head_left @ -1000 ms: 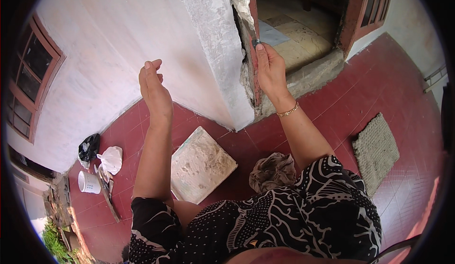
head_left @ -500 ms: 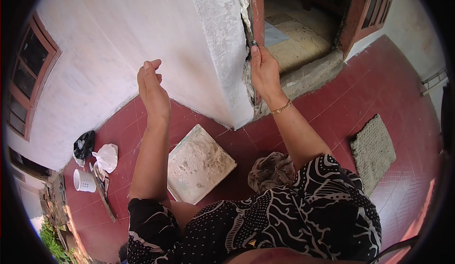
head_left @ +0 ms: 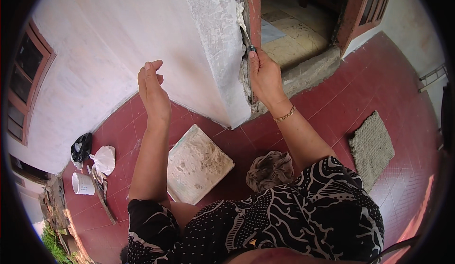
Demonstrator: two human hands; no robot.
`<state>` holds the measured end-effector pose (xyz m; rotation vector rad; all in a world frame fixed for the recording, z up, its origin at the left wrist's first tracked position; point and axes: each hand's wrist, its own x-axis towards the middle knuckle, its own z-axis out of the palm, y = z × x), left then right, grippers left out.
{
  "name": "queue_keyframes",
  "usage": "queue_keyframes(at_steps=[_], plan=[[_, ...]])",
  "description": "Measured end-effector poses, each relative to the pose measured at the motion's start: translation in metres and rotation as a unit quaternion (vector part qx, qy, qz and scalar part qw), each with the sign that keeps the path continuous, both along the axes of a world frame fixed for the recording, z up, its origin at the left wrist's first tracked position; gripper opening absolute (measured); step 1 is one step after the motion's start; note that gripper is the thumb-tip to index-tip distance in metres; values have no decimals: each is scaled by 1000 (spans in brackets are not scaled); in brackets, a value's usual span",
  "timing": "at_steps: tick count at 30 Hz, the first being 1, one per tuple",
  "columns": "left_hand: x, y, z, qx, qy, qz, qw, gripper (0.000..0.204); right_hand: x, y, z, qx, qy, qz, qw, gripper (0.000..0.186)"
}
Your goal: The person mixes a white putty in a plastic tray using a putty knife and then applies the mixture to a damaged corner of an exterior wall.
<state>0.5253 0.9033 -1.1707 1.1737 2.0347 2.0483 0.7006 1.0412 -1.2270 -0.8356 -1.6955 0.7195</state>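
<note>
While the right hand (head_left: 264, 77) presses against the corner of the wall (head_left: 215, 51), its fingers (head_left: 254, 60) are wrapped around the handle of a small tool (head_left: 247, 40), a scraper or putty knife by the look of it, whose blade points up into the gap between the grey plastered wall edge and the red door frame (head_left: 254, 8). White filler (head_left: 240, 15) clings to the seam just above the blade. A thin gold bracelet (head_left: 284, 116) sits on that wrist.

The left hand (head_left: 152, 91) is raised in the air in front of the white wall, apart from it as far as can be told, holding nothing; its fingers lie close together and slightly curled, with the thumb tucked near them.

Below, on the red tiled floor (head_left: 327, 98), a square board (head_left: 196, 164) smeared with pale filler lies between the two forearms. Just to its right lies a crumpled brown cloth (head_left: 270, 169). Well to the left are a white mug (head_left: 82, 184), a white plastic bag (head_left: 104, 159) and a black bag (head_left: 82, 146), with a long flat tool (head_left: 102, 193) lying beside them. A grey doormat (head_left: 372, 148) lies to the right, near the concrete doorstep (head_left: 308, 72). A brown window frame (head_left: 26, 81) shows at the far left of the wall.
</note>
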Motion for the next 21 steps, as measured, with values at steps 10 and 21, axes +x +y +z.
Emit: queue_keyframes(at_steps=[10,21], plan=[[19,10,-2,-38,-37,1,999,52,-3,4,-8,69,-25,8,997,22],[28,0,-4,-51,-27,-17,998,52,30,-15,-14,-13,-90,75,993,23]])
